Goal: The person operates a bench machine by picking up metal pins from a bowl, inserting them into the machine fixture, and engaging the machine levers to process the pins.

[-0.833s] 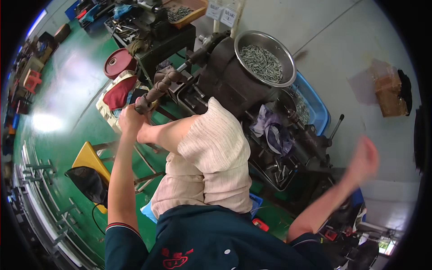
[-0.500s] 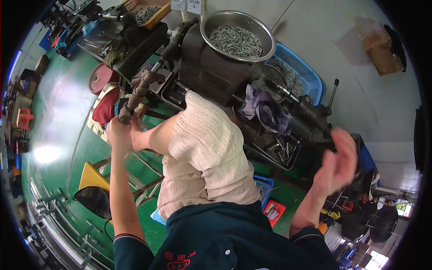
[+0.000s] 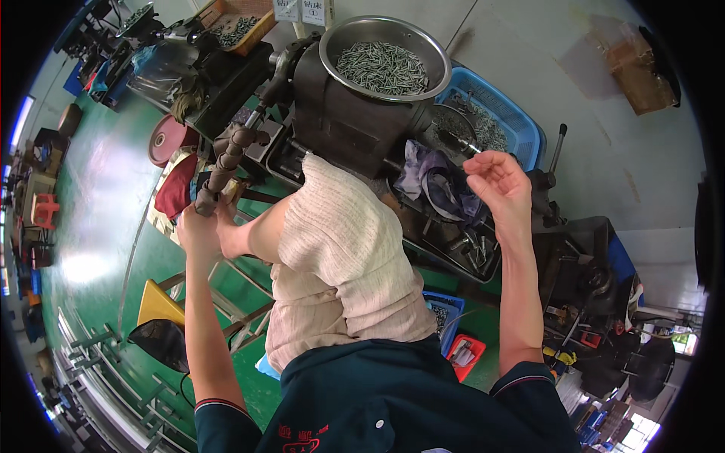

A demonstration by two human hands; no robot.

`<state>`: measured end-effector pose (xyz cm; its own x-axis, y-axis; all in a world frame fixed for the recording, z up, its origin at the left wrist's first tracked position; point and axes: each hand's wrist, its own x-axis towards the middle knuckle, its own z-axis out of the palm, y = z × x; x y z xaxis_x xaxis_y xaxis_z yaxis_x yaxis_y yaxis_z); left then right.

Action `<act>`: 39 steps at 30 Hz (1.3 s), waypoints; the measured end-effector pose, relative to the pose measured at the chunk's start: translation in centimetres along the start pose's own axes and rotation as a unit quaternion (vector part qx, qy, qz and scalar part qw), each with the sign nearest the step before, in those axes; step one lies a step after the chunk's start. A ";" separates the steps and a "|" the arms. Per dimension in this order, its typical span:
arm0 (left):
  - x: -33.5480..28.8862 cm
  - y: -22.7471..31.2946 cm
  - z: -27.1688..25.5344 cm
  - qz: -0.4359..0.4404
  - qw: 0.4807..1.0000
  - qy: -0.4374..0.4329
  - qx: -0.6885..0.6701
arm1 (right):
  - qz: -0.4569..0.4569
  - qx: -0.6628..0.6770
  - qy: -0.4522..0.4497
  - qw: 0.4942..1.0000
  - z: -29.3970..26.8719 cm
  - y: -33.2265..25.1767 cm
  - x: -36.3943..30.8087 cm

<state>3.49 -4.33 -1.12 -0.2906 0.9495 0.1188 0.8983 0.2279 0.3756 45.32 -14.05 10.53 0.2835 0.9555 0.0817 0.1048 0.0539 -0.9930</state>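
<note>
We've got our left hand (image 3: 198,231) clenched left of the steel bowl (image 3: 414,39), right hand (image 3: 501,185) kinda half-curled to its right.

Brown lever (image 3: 224,162) w/ a lumpy wrapped grip, sitting at a slant, near end in the L hand (image 3: 199,228). Metal spindle (image 3: 469,150), part dark, part shiny, is right by the R hand (image 3: 504,183), tbh can't tell if touching.

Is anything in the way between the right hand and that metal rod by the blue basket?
Nothing visible: the right hand is close by the metal rod, and the purple cloth lies off to one side.
</note>
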 end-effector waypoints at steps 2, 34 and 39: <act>0.0 -0.1 0.1 0.005 1.000 0.003 0.004 | -0.013 -0.006 -0.015 1.000 0.4 -0.1 -0.3; -0.2 0.1 0.0 0.003 1.000 -0.012 0.012 | -0.155 -0.016 -0.116 0.981 2.6 -4.6 -4.4; -0.3 0.6 -0.1 -0.003 1.000 -0.020 0.011 | -0.157 -0.016 -0.137 0.978 2.6 -5.3 -5.0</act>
<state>4.12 -4.54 -0.81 -0.2837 0.9556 0.0798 0.9039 0.2388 0.3550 40.84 -18.39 15.17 -0.0331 0.9354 0.3521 0.1768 0.3522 -0.9191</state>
